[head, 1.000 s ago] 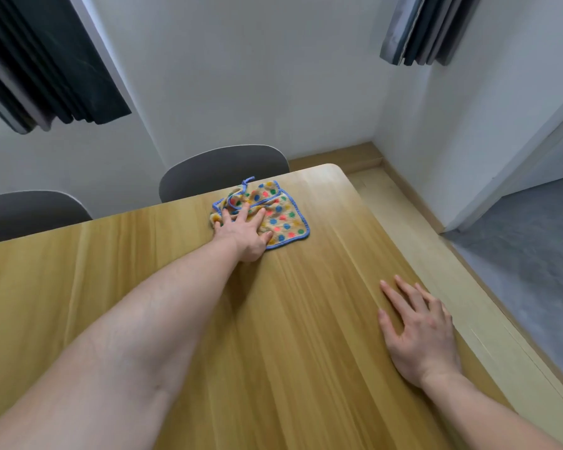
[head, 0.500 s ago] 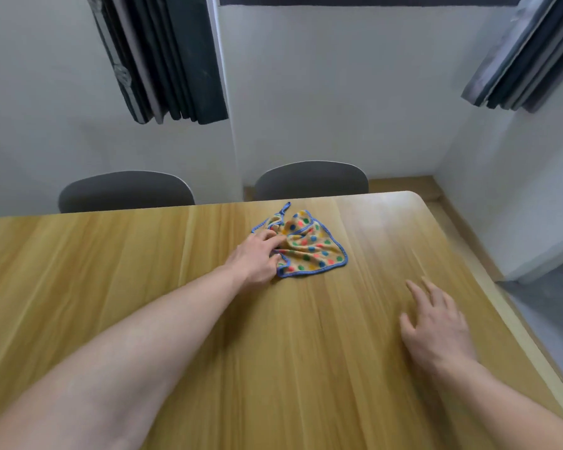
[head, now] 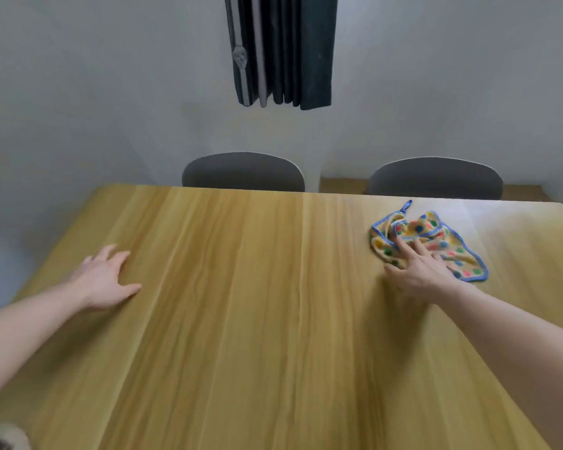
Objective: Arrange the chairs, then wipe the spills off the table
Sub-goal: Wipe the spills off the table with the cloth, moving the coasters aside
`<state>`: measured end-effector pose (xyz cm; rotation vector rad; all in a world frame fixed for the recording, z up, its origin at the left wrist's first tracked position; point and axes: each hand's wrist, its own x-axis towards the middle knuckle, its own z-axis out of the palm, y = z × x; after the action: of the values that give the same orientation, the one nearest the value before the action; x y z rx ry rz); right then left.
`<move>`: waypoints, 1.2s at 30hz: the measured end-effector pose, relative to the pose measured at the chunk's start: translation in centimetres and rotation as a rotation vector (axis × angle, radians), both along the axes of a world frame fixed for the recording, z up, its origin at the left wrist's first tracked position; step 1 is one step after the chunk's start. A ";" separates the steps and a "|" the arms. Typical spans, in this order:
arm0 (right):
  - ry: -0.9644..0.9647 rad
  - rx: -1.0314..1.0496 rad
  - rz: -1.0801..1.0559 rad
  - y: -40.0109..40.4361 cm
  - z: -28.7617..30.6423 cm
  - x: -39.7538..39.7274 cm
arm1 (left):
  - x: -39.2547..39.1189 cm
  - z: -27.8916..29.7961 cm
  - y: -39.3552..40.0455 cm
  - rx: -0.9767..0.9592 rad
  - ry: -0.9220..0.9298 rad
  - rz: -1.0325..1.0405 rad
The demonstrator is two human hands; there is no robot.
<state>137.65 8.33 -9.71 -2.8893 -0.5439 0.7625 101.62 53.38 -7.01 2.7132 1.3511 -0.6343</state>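
Since half a second ago, my right hand (head: pixel 418 271) took over the cloth (head: pixel 436 241), fingers spread pressing it on the table (head: pixel 257 319). My left hand (head: pixel 103 280) rests open, well left of the cloth.

Dark folded curtain (head: pixel 281 50) against grey wall (head: pixel 111 92), wooden floor strip (head: pixel 342 185) beneath.

Bare table (head: pixel 257 319) between the hands, cloth (head: pixel 436 241) far right, two chair backs (head: pixel 243 172) behind

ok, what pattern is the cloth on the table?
Yellow cloth with multicoloured polka dots and blue trim, clearest in the head view.
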 end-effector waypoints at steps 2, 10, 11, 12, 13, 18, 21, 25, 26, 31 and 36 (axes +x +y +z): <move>0.013 -0.023 -0.006 2.5 -0.9 -0.5 | -3.5 0.2 2.7 -0.025 0.041 0.075; 0.033 -0.068 0.116 15.4 -0.5 -3.9 | -8.5 0.0 6.2 -0.191 -0.077 0.050; 0.031 -0.071 0.131 17.1 -0.6 -4.5 | -8.8 0.1 6.6 -0.203 -0.060 0.018; 0.027 -0.070 0.143 18.6 -0.6 -4.8 | -9.0 0.4 6.8 -0.210 -0.041 -0.026; 0.025 -0.068 0.160 20.2 -0.6 -5.3 | -9.2 0.7 7.3 -0.215 -0.012 -0.069; 0.019 -0.063 0.246 28.7 -0.6 -8.9 | -9.9 2.0 10.0 -0.177 0.127 -0.279; -0.002 -0.051 0.281 33.4 -0.5 -11.3 | -9.8 1.9 10.0 -0.159 0.075 -0.317; -0.001 -0.024 0.330 40.2 -0.5 -14.6 | -10.3 0.8 10.5 -0.148 0.010 -0.318; -0.004 -0.016 0.347 41.8 -0.4 -15.3 | -10.4 0.6 10.7 -0.163 -0.013 -0.301; 0.004 0.037 0.455 48.9 -0.6 -19.4 | -10.8 0.3 11.1 -0.237 -0.085 -0.246; 0.039 0.075 0.561 54.6 0.0 -23.0 | -10.7 0.2 11.1 -0.226 -0.102 -0.264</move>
<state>114.64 62.93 -9.75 -2.6561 -1.3750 0.8274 90.95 64.47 -6.85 2.7143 0.8495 -0.6126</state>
